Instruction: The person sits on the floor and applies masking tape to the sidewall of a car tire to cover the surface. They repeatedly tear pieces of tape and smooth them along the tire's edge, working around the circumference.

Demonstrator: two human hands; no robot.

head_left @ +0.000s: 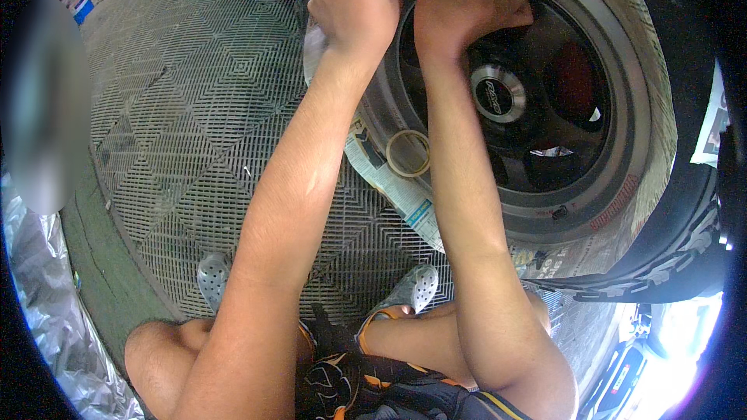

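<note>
The grey wheel (498,95), dark-spoked, stands toward 2 o'clock, bordered by newspaper (405,197) with a black tyre (661,253) showing beyond at its lower right, a tan ring (390,157) at the wheel's 8 o'clock, and a floor (210,132) of grey grid tiles reaching left toward silvery sheeting (39,264) between 8 and 9 o'clock. At the wheel's 10 o'clock the left hand (356,12) has its fingers curled tight, while the right hand (461,14), near 11 o'clock, has bent fingers, though I cannot tell what either holds. I count one wheel, one ring, two hands, two clogs (422,288)
</note>
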